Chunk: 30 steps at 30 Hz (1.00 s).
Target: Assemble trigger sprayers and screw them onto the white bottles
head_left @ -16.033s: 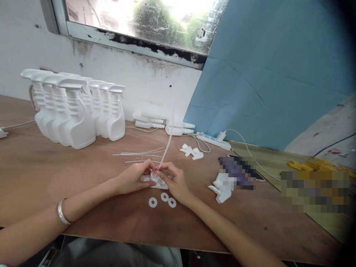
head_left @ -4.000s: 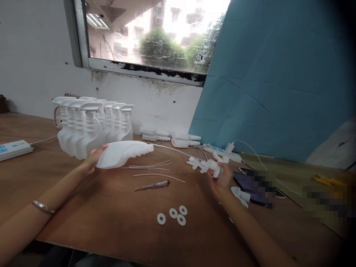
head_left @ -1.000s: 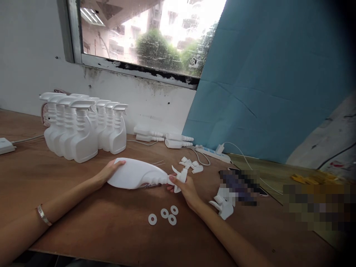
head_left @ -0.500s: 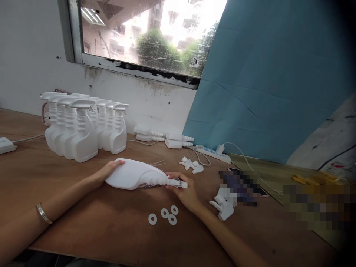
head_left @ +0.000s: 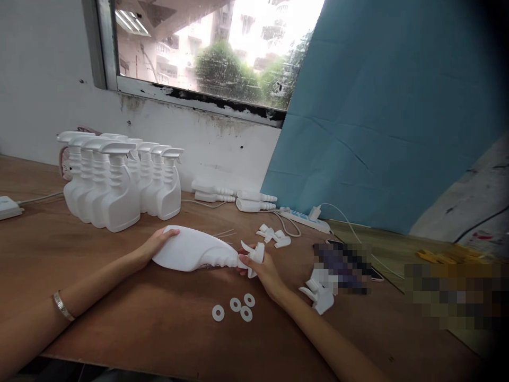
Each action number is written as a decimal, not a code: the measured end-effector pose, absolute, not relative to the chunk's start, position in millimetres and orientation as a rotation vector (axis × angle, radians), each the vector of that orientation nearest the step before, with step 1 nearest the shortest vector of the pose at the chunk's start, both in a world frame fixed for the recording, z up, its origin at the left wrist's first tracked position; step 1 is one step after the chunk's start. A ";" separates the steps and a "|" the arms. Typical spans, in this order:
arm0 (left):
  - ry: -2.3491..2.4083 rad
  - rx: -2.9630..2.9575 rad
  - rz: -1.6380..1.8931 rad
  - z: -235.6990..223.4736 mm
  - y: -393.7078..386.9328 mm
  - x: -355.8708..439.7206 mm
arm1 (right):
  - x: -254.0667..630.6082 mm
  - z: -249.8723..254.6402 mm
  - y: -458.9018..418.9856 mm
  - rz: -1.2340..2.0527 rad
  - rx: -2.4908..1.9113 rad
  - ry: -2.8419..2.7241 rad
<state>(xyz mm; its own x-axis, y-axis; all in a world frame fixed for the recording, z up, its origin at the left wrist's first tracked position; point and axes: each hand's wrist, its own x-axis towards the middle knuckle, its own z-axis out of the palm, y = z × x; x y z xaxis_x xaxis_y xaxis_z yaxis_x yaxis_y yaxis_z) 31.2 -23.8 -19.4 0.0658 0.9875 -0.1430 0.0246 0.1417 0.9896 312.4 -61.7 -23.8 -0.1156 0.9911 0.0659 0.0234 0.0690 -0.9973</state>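
Gripping: L fingers [head_left: 171, 232] round btl [head_left: 194, 250] part-hiding screwdriver [head_left: 209, 267], R fingers [head_left: 248, 260] round spray head [head_left: 258, 253].

Blue cloth [head_left: 377, 106] by window [head_left: 222, 58]; pwr strip [head_left: 304, 219] w/ wht plug [head_left: 314, 213].

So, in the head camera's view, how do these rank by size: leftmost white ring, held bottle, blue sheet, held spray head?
Blue sheet
Held bottle
Spray head, in the right hand
Leftmost white ring

The bottle [head_left: 189, 248] and the washers [head_left: 235, 304] are plain white. The table [head_left: 159, 318] is reddish brown, the cloth [head_left: 358, 106] plain teal blue, and the bracelet [head_left: 62, 306] silver. White spray bottles [head_left: 123, 199] have ridged necks.
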 end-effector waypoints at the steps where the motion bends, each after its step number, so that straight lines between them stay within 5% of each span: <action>1: 1.250 1.127 1.037 -19.0 -23.7 31.6 | 313.2 -24.5 -61.3 1.238 -1.095 -1.344; 30: 1.309 1.096 1.037 -14.5 -26.0 35.9 | 312.3 -21.0 -65.0 1.094 -1.205 -1.334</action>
